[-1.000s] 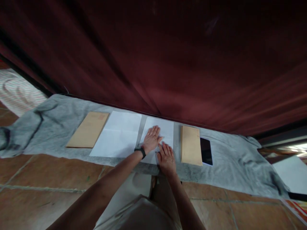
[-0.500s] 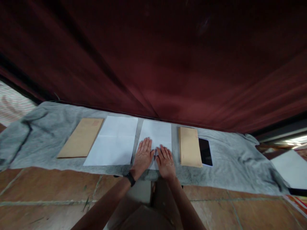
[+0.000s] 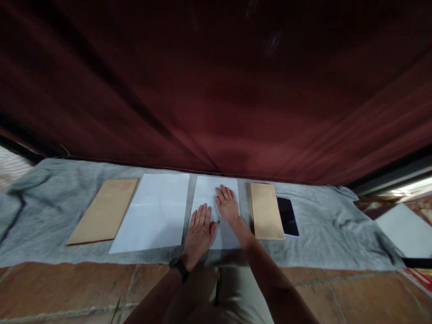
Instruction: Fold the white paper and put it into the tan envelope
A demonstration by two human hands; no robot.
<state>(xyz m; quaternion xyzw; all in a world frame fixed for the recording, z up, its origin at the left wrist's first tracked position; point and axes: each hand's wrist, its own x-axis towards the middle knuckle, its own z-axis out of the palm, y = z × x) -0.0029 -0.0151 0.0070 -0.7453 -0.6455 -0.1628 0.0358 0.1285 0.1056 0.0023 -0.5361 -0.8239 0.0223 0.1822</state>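
Observation:
A narrow white sheet of paper [image 3: 206,185], apparently folded, lies in front of me on a grey cloth. My left hand [image 3: 200,229] rests flat on its near left part, fingers out, with a dark watch on the wrist. Farther up the same paper, near its right edge, my right hand [image 3: 227,205] is laid flat with the fingers slightly spread. Neither hand grips anything. To the left is a wider white sheet [image 3: 153,216] with a crease across it. Right of my hands lies a stack of brown envelopes [image 3: 267,211].
The grey cloth [image 3: 324,225] covers the long, narrow surface. A larger brown envelope [image 3: 103,211] lies at the left, and a dark phone [image 3: 287,216] sits beside the envelope stack. Dark red fabric [image 3: 216,112] rises behind. Tiled floor [image 3: 84,288] shows in front.
My right hand has slid away from me up the paper. The left hand stays flat near the paper's lower left. The camera view has shifted slightly.

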